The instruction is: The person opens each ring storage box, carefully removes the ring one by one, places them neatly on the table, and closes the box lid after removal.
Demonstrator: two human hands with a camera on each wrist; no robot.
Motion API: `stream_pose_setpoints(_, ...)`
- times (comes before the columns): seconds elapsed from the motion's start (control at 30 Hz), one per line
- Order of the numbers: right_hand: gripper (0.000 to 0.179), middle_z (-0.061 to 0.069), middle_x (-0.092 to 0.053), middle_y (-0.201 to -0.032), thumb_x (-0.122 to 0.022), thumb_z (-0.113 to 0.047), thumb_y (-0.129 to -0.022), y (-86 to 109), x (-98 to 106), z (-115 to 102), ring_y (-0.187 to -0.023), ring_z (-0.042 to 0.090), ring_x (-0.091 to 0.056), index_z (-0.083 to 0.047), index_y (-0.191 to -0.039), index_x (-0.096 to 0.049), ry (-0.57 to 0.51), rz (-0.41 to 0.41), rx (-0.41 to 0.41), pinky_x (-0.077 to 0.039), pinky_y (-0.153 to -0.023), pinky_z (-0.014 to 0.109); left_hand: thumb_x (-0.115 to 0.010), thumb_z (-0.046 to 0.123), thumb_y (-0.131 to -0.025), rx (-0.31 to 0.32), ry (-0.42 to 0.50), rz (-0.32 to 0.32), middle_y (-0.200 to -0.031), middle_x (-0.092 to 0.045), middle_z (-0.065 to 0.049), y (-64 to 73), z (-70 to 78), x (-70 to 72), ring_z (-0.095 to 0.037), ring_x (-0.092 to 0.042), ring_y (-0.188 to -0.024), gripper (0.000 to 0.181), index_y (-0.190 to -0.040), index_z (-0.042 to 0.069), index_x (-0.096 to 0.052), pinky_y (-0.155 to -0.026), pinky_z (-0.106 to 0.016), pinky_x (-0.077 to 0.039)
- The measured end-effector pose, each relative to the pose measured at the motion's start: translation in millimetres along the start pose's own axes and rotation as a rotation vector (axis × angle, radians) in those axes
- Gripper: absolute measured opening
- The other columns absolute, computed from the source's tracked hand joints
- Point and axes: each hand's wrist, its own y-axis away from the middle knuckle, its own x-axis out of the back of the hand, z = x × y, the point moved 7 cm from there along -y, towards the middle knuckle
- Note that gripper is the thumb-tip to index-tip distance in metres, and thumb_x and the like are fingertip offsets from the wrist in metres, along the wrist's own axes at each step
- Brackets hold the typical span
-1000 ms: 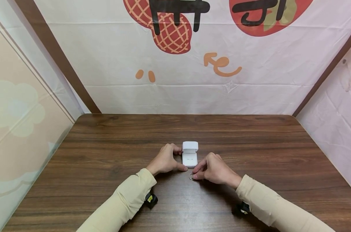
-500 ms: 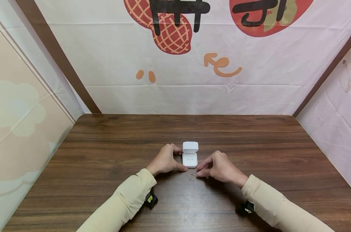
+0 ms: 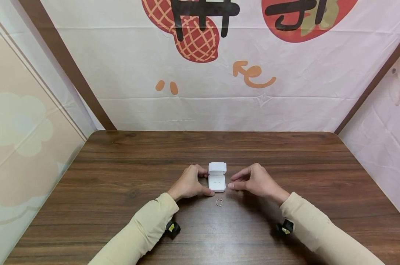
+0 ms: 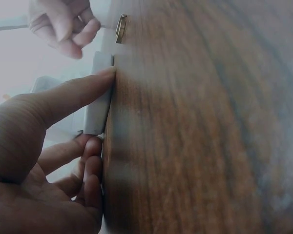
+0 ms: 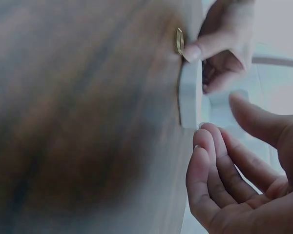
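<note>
A small white ring box stands on the table with its lid raised and a slotted white pad inside. My left hand grips it from the left, thumb at the front corner and fingers at the side, as the left wrist view also has it. Just in front of the box, a thin gold ring lies on the wood. To the right of the box, my right hand holds nothing; its thumb and fingers are apart and loosely bent. In the right wrist view, its fingertips appear close to the box's side.
The brown wood-grain table reaches back to a printed cloth backdrop. Black wrist cameras hang beneath both sleeves, one at the left cuff and one at the right.
My right hand has come away from the ring and moved back and to the right, beside the box. The ring stays on the table, and my left hand keeps its grip.
</note>
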Motion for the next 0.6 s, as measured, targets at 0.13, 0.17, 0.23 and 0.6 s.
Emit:
stream_pose_setpoints(0.13,0.040,0.003,-0.077,-0.091,-0.087,-0.030,-0.082,-7.7,4,7,-0.089,0.015,-0.068,-0.001,-0.108,-0.078,-0.122,-0.023,-0.087,-0.053,-0.079,0.033,-0.098,0.012,-0.060,-0.003,0.003,-0.003,-0.091,-0.068,-0.005,-0.2,-0.3,-0.5,-0.022,-0.060,-0.092,0.049,-0.102,0.002,-0.077,-0.086,-0.035,-0.047)
stream_pose_setpoints(0.17,0.042,0.003,-0.077,-0.095,-0.087,-0.032,-0.081,-9.8,5,9,-0.094,0.014,-0.067,-0.002,-0.109,-0.078,-0.150,-0.026,-0.115,-0.053,-0.082,0.033,-0.098,0.012,-0.060,-0.004,0.003,-0.002,-0.091,-0.068,-0.005,-0.1,-0.3,-0.5,-0.022,-0.060,-0.092,0.048,-0.102,0.002,-0.077,-0.086,-0.035,-0.047)
stream_pose_setpoints(0.23,0.044,0.006,-0.077,-0.098,-0.086,-0.035,-0.082,-13.8,4,12,-0.097,0.018,-0.069,-0.002,-0.112,-0.077,-0.214,-0.045,-0.163,-0.053,-0.087,0.036,-0.098,0.013,-0.060,-0.004,0.002,-0.002,-0.091,-0.067,-0.005,0.0,-0.4,-0.6,-0.022,-0.060,-0.092,0.048,-0.102,0.002,-0.077,-0.085,-0.035,-0.047)
stream_pose_setpoints(0.6,0.053,0.015,-0.075,-0.101,-0.067,-0.041,-0.098,-36.0,-8,18,-0.090,0.021,-0.071,0.010,-0.114,-0.070,-0.386,-0.161,-0.235,-0.057,-0.085,0.035,-0.098,0.013,-0.060,-0.010,-0.020,0.002,-0.091,-0.067,-0.005,0.1,0.1,-0.6,-0.022,-0.059,-0.093,0.048,-0.102,0.003,-0.077,-0.086,-0.036,-0.046)
